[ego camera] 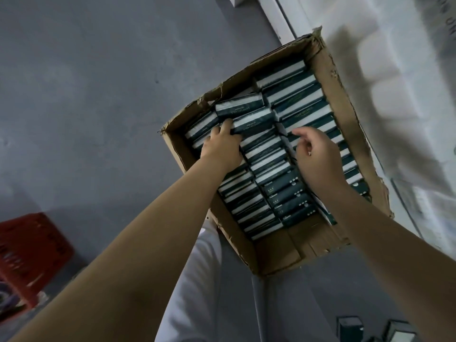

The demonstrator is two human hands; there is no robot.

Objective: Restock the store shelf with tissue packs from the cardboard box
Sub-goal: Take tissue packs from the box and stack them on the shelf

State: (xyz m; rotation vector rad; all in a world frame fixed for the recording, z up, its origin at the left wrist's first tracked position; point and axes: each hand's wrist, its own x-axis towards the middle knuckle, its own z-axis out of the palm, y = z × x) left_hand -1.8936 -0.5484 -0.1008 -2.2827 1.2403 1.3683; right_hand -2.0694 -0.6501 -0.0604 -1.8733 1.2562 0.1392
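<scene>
A torn cardboard box (344, 107) lies on the grey floor, filled with rows of dark green and white tissue packs (296, 95). Two packs (246, 114) are raised above the others near the box's far left corner. My left hand (222, 146) reaches into the box and grips the end of the lower raised pack. My right hand (318, 156) hovers over the middle rows with fingers loosely curled, holding nothing that I can see.
A red plastic crate (29, 253) stands on the floor at the left. White shelving and wrapped white goods (394, 70) run along the right. Two more tissue packs (350, 327) stand at the bottom right. My light trousers (197, 292) show below the box.
</scene>
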